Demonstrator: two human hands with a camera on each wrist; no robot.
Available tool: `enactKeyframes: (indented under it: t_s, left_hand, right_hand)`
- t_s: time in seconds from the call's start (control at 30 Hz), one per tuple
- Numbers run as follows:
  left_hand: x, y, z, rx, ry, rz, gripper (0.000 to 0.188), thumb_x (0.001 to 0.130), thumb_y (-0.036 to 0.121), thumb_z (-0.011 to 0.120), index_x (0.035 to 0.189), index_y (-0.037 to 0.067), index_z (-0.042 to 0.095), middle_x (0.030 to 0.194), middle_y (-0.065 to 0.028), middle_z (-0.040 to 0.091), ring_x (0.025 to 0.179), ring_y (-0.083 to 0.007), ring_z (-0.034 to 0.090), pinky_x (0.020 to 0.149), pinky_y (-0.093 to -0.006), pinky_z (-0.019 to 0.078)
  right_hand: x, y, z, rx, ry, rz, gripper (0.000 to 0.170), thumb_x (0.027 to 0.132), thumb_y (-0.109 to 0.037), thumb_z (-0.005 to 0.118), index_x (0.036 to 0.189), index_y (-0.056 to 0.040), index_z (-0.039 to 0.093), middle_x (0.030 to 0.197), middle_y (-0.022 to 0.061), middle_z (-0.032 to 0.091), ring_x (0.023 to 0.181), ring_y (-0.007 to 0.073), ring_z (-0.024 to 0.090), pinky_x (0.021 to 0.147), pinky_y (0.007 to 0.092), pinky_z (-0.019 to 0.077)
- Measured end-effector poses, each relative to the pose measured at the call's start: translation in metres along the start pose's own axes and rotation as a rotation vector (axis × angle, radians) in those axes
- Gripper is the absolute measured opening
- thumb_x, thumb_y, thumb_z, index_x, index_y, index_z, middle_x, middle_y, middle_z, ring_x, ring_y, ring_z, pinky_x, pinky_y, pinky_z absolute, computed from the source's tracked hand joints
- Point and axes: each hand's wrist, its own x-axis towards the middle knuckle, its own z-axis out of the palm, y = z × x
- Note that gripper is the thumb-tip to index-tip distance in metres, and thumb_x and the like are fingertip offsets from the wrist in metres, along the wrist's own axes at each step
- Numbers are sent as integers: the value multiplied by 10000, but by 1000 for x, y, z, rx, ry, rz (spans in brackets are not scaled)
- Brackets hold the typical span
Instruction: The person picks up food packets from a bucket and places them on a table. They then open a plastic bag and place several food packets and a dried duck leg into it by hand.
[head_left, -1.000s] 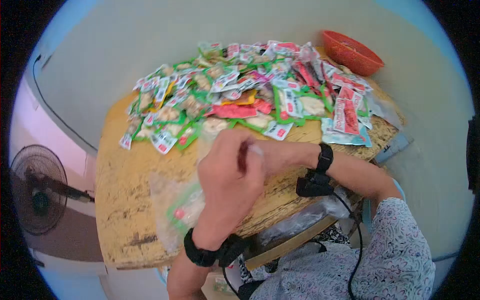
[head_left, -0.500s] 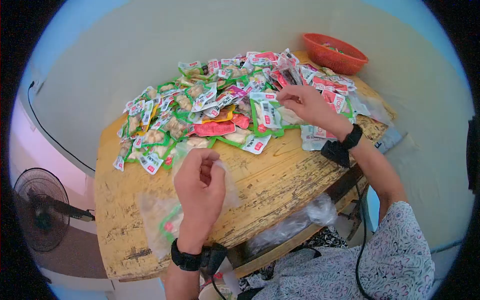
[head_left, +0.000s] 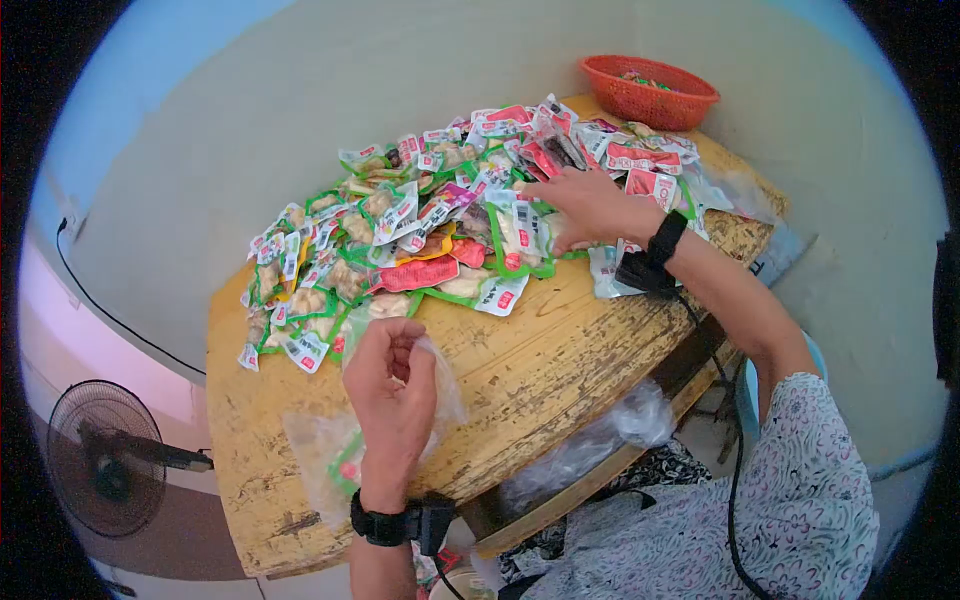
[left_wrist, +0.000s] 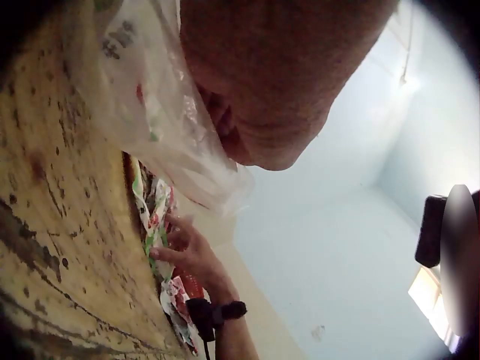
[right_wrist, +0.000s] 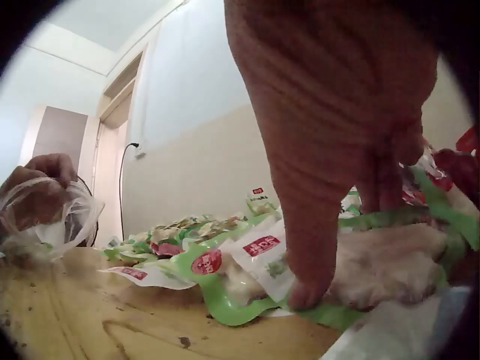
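My left hand (head_left: 395, 400) holds the top of a clear plastic bag (head_left: 442, 385) near the left front of the table, fingers curled at its mouth. A green-edged packet (head_left: 345, 462) shows through clear plastic below that hand. My right hand (head_left: 597, 205) reaches over the front of a heap of snack packets, fingers spread. In the right wrist view its thumb touches the near green edge of a packet with pale contents (right_wrist: 386, 266), and its fingers come down on the far side. A green-edged packet with a white label (right_wrist: 259, 251) lies just left of the thumb.
Many sealed packets (head_left: 350, 250) in green, red and white pile along the back of the worn wooden table (head_left: 520, 370). A red basket (head_left: 650, 95) stands at the back right corner. Crumpled clear plastic (head_left: 590, 450) lies under the table edge. A fan (head_left: 105, 455) stands at left.
My right hand has moved from beside the left hand out to the right and down onto the packets. My left hand stays at the bag, now shifted slightly left.
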Motion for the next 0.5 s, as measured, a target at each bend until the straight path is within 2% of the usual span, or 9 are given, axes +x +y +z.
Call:
enactKeyframes:
  t_s: [0.1, 0.2, 0.3, 0.4, 0.5]
  left_hand:
    - [1, 1, -1, 44, -1, 32, 116, 867, -39, 607, 972, 7, 628, 801, -8, 622, 661, -49, 556, 571, -208, 436]
    - [1, 0, 0, 47, -2, 42, 117, 867, -41, 607, 971, 7, 626, 799, -5, 619, 661, -49, 560, 574, -208, 439]
    - [-1, -1, 0, 22, -4, 37, 120, 863, -45, 607, 971, 6, 625, 794, -3, 614, 659, -48, 558, 576, -209, 441]
    - [-1, 0, 0, 35, -5, 50, 125, 862, -49, 605, 974, 4, 624, 791, -1, 610, 659, -47, 553, 577, -210, 441]
    - [-1, 0, -2, 77, -19, 79, 146, 867, -30, 592, 1006, 7, 617, 837, -15, 628, 706, -73, 586, 614, -230, 481]
  right_hand:
    - [12, 11, 9, 80, 94, 101, 725, 653, -354, 878, 1287, -132, 605, 1091, 142, 691, 1025, 350, 646, 852, 457, 498]
    - [16, 27, 4, 206, 62, 128, 500, 709, -304, 867, 1121, -87, 685, 899, 79, 703, 834, 254, 667, 728, 388, 496]
    - [15, 44, 9, 598, 200, -126, 293, 800, -230, 821, 1013, -58, 716, 798, -23, 656, 742, 107, 596, 640, 289, 451]
    - [-8, 8, -23, 976, 200, -50, 229, 883, -168, 749, 1069, -49, 689, 803, -73, 609, 755, 18, 520, 618, 221, 411]
    - [-32, -31, -47, 1173, 197, 171, 266, 904, -154, 716, 1131, -31, 649, 806, -41, 621, 705, 24, 542, 557, 192, 387]
